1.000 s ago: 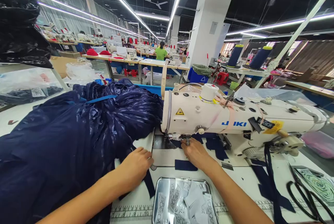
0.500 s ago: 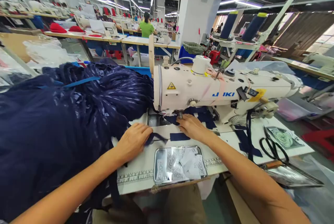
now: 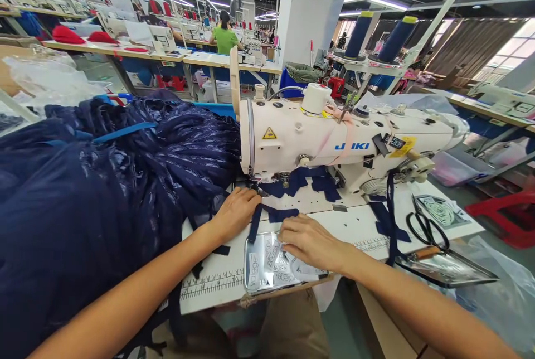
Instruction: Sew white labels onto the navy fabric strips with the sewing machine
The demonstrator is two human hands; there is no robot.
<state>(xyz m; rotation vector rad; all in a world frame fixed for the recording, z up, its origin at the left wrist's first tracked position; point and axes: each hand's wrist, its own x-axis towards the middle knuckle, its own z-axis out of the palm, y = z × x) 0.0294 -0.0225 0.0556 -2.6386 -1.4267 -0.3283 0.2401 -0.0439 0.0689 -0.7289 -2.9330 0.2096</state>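
Observation:
Beneath the head of a white sewing machine (image 3: 292, 130), my left hand (image 3: 234, 213) lies with its fingers closed on a narrow navy fabric strip (image 3: 256, 224). The strip's loose end hangs down toward a metal tray (image 3: 252, 281). Over that tray my right hand (image 3: 309, 241) is bent, thumb and fingers pinched at a white printed label (image 3: 272, 253). More labels lie loose in the tray, partly hidden by the hand. A short navy fabric piece (image 3: 282, 215) is flat on the machine bed between the hands.
A big heap of navy garments (image 3: 125, 180) covers the left side. Navy scraps (image 3: 324, 183) lie behind the needle area. On the right are black-handled scissors (image 3: 426, 231), a second metal tray (image 3: 455, 267) and a hanging navy strap (image 3: 391, 214). A person in green (image 3: 225, 38) sits farther back.
My right hand has come back from the needle area to the labels in the tray. My left hand has moved forward and right, closer to the needle, with the strip now pointing toward me.

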